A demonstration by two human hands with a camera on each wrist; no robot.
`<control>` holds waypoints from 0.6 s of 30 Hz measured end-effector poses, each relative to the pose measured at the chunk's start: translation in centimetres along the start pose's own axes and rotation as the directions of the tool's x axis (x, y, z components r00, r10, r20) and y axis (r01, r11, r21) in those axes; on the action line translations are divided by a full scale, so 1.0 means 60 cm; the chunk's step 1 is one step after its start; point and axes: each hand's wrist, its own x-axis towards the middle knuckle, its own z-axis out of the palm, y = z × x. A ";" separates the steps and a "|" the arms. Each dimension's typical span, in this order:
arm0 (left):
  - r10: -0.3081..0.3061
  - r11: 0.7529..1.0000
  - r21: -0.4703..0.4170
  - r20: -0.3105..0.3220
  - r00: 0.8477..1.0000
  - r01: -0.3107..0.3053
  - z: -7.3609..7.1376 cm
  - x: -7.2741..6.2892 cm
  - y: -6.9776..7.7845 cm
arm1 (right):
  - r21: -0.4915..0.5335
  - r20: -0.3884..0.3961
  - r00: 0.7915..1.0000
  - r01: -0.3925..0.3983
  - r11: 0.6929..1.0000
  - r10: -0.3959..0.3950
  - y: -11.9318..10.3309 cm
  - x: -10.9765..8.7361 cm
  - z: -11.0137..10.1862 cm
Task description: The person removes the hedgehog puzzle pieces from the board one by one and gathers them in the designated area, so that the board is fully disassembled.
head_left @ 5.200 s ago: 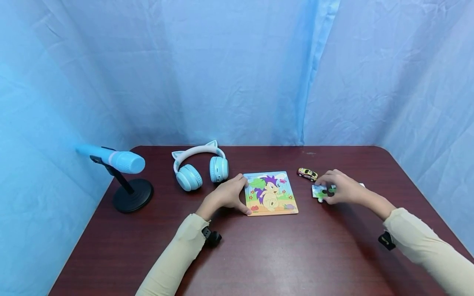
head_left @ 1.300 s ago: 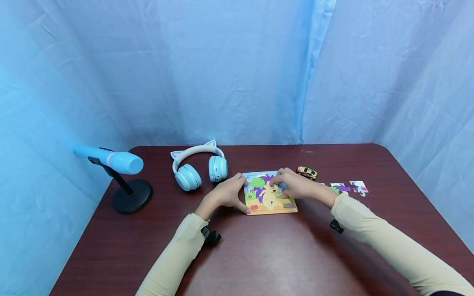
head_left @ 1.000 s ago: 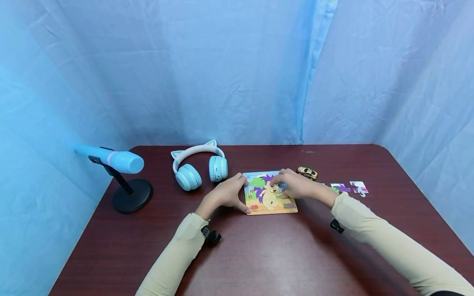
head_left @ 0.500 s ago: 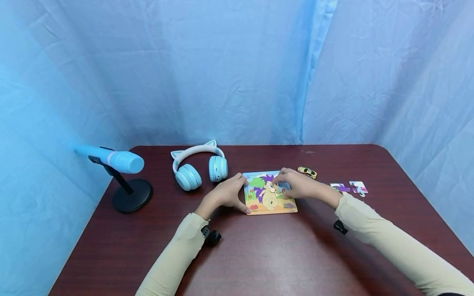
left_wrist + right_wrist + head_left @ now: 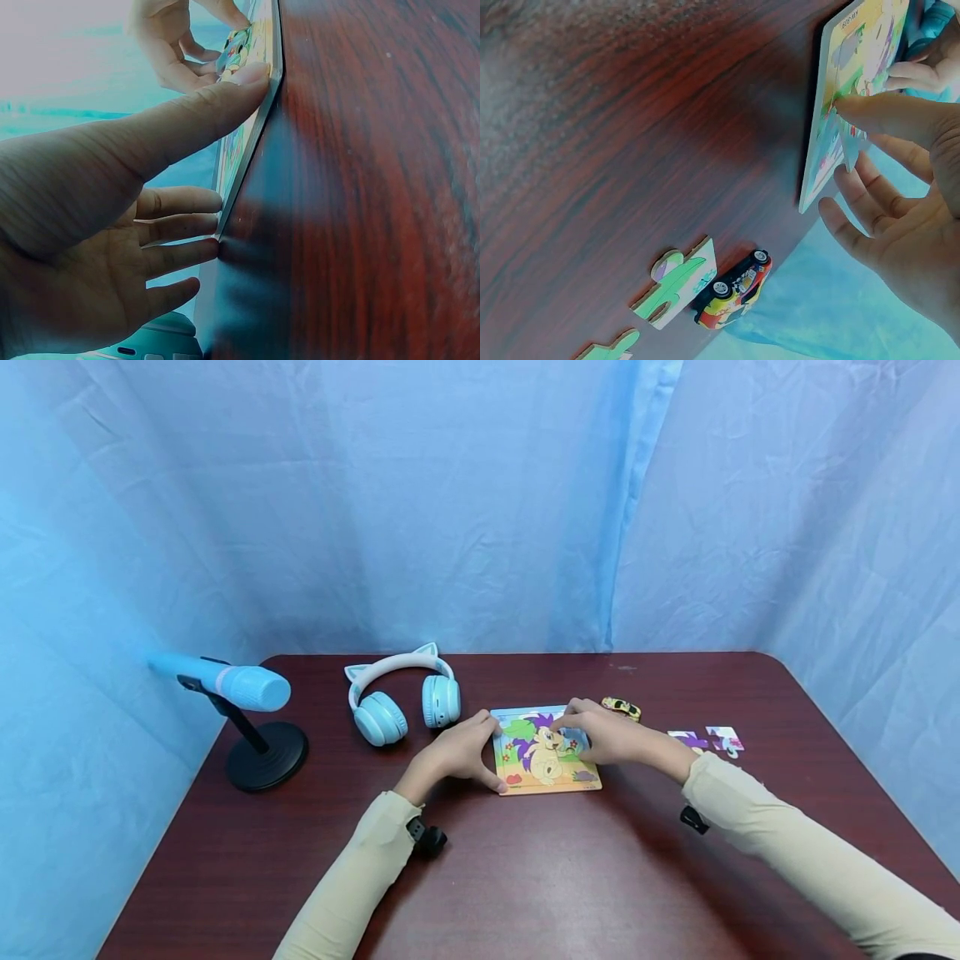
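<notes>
A square jigsaw puzzle board (image 5: 546, 768) with a purple-haired hedgehog picture lies flat on the table. My left hand (image 5: 461, 753) spans its left side: the thumb rests on the near corner and fairly straight fingers touch the edge, as the left wrist view shows. Over the board's right part is my right hand (image 5: 609, 735). Between its thumb and fingers, in the right wrist view, it pinches a small puzzle piece (image 5: 850, 146) that stands tilted from the board; much of the piece is hidden.
Loose puzzle pieces lie on the right, a purple one (image 5: 687, 740) and a pinkish one (image 5: 723, 737). A green-and-white piece (image 5: 679, 289) lies near the toy car (image 5: 735, 291). Cat-ear headphones (image 5: 381, 718) and a microphone (image 5: 255, 687) on a black stand (image 5: 267, 757) are on the left.
Since about five seconds ago, my right hand has gone left from the loose pieces onto the board. Over the last second it has shifted slightly right. My left hand has stayed put.
</notes>
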 end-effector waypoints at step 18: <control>0.004 1.000 0.000 -0.002 1.000 -0.004 -0.002 -0.004 0.007 | -0.035 -0.065 0.997 0.028 0.999 -0.031 0.003 -0.018 -0.008</control>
